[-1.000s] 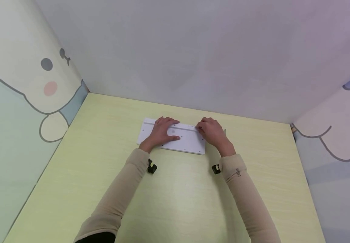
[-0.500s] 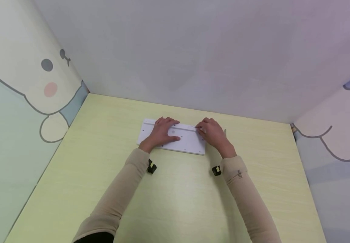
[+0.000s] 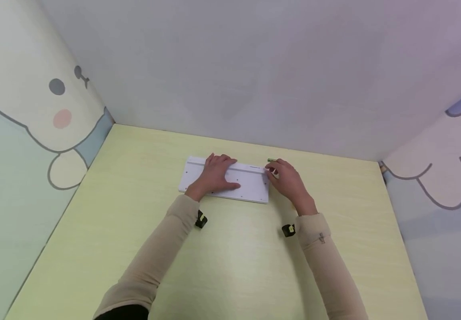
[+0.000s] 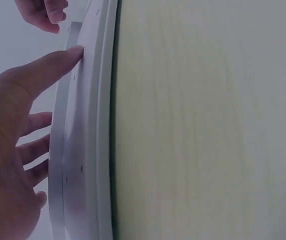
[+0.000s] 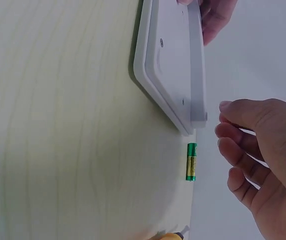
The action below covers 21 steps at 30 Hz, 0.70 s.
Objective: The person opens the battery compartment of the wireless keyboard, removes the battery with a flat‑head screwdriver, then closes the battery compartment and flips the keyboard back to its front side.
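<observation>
A slim white keyboard [image 3: 250, 189] lies underside up on the table, with small screws and a raised ridge [image 5: 198, 75] along its far side. My left hand [image 3: 214, 172] rests over its left half, fingers and thumb spread. A short dark line shows on the ridge between the hands. Just off the keyboard's right end is my right hand [image 3: 288, 181], its fingers loosely curled; in the right wrist view nothing shows between the thumb and fingertips. A green and gold battery [image 5: 191, 162] lies on the table beside that end, close to the right fingers.
At the bottom of the right wrist view, a yellow object [image 5: 170, 236] with a grey tip is partly cut off. A grey wall [image 3: 230, 89] rises behind the table, and cartoon-printed walls [image 3: 66, 129] stand at both sides. Black wrist cameras [image 3: 201, 219] hang by the cuffs.
My right hand has drawn back from the ridge to the right, and its pinch has loosened. The green battery now shows beyond it in the head view. The left hand stays nearly in place.
</observation>
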### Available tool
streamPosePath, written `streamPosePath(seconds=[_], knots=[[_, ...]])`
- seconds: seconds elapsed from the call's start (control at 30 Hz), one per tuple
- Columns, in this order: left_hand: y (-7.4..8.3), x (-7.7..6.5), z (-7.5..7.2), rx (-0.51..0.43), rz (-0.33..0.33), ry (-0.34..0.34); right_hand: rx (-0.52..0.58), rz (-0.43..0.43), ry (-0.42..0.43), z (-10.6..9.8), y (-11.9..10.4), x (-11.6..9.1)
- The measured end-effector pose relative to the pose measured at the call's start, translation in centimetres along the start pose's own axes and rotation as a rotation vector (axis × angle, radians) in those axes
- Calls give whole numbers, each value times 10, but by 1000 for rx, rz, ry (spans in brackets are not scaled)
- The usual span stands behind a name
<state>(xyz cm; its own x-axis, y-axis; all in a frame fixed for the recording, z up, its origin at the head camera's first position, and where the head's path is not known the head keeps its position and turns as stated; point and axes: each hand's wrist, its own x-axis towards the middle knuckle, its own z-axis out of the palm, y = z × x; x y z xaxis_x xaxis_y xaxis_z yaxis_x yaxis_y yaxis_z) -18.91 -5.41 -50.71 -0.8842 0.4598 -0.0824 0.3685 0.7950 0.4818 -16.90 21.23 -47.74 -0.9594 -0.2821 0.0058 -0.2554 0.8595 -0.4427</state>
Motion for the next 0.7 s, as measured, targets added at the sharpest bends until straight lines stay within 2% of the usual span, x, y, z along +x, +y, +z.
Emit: streamPosePath(seconds=[0.13, 0.27, 0.5, 0.7], knots=[[12, 4, 3, 56, 39, 1, 17, 32, 62, -4, 6, -13], [25, 8, 5, 88, 79, -9, 41, 103, 110, -5, 15, -26], [45, 14, 6, 119, 120, -33, 80, 207, 166, -6, 29, -47], [59, 21, 14, 202, 148, -57, 87, 260, 191, -6, 37, -67]])
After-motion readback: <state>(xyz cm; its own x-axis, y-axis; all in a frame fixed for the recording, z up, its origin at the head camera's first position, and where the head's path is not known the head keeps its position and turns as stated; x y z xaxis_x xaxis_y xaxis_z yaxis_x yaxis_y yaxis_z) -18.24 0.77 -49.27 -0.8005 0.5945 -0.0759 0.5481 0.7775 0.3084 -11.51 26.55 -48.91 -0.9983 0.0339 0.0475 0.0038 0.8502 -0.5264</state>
